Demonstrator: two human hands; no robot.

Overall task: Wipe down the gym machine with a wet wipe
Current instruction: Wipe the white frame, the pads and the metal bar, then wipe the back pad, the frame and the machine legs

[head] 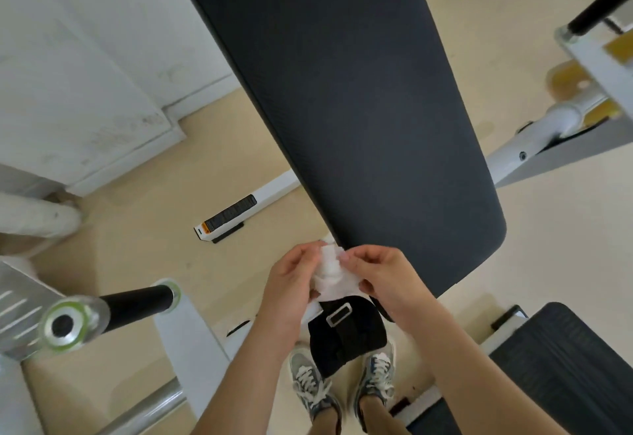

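A long black padded bench (359,92) of the gym machine runs from the top of the head view down to the middle. Just in front of its near end, both my hands hold a crumpled white wet wipe (330,272). My left hand (291,284) grips the wipe from the left with curled fingers. My right hand (378,275) pinches its upper edge from the right. The wipe hangs in the air, apart from the pad.
A black-gripped bar with a metal end cap (73,323) juts in at the lower left. The machine's white frame (561,119) stands at the right, another black pad (561,366) at the lower right. A black strap with a buckle (342,332) hangs below my hands, above my shoes.
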